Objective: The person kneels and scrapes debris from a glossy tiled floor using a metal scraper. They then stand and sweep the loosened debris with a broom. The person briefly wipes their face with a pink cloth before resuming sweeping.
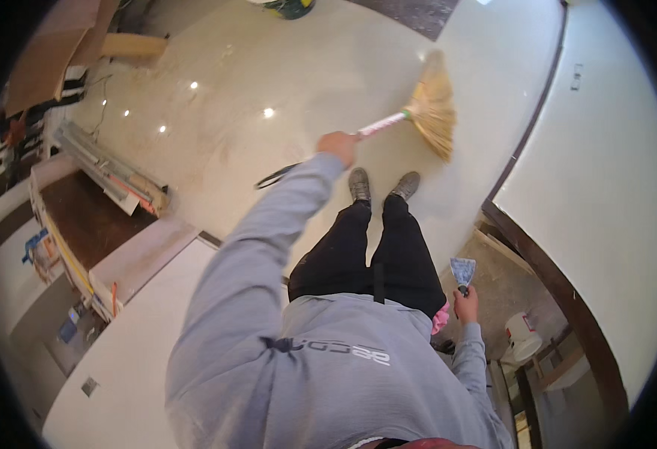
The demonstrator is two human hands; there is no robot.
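Observation:
My left hand [338, 147] is closed around the handle of a straw broom [431, 111], held out in front of my feet. The broom's fan of bristles points to the right, with a green band where it meets the pinkish-white handle. Whether the bristles touch the floor I cannot tell. Down at my right side, my right hand [466, 305] grips a putty knife [463, 271] by its dark handle, its wide, stained blade pointing away from me. A pink cloth [440, 319] hangs at my right hip.
Dusty, shiny floor [269, 75] spreads ahead. A white wall [594, 157] with a dark base stands right, a white bucket [523, 337] behind its opening. At left are a brown-topped unit [93, 217], long metal strips [108, 168] and cardboard [48, 56]. A dark bucket [291, 7] sits far off.

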